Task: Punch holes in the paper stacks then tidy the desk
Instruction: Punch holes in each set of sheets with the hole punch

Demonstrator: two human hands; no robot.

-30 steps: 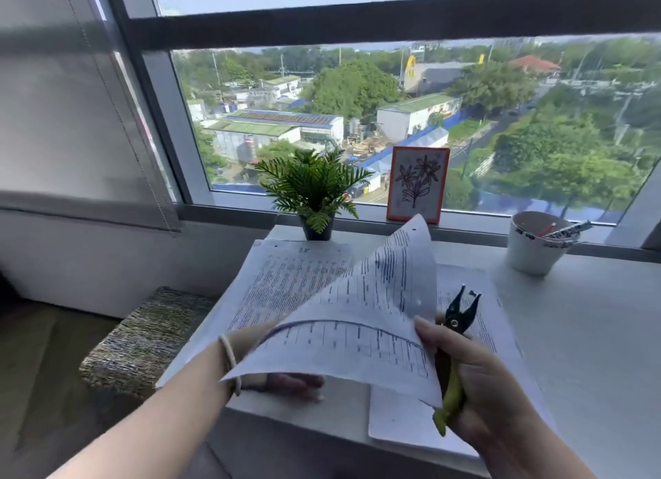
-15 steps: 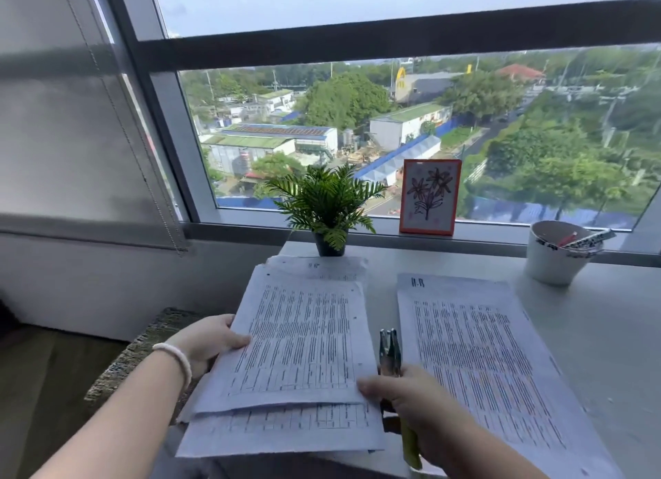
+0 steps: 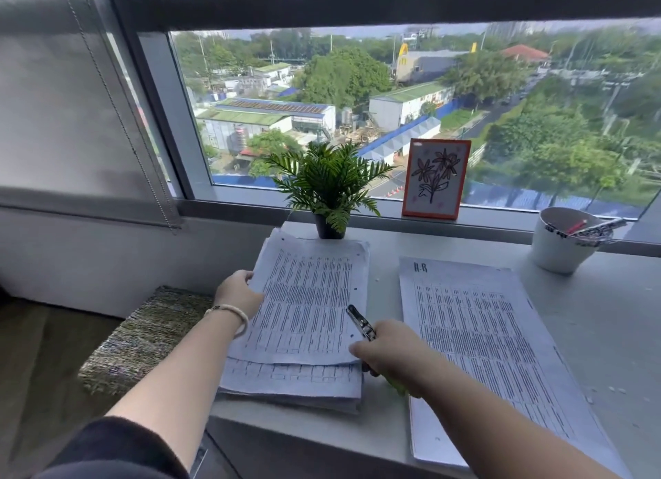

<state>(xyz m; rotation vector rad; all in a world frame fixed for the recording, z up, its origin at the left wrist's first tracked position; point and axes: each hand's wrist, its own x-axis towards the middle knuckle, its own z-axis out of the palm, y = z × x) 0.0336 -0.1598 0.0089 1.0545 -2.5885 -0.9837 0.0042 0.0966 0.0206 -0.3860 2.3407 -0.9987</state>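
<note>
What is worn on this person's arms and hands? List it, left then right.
Left hand: bare, with a pale beaded bracelet round the wrist. The forearm is bare, and a dark sleeve shows at the bottom edge of the view. Right hand: bare, no ring, watch or bracelet visible; the forearm is bare as far as the frame shows.

An upper-floor office: printed paper stacks (image 3: 304, 307) on a pale surface (image 3: 608, 317) under a wide window (image 3: 393, 103) overlooking rooftops, pen cup (image 3: 565, 241) at two o'clock.

Orange-framed card (image 3: 435, 179), white pot (image 3: 558, 249).
</note>
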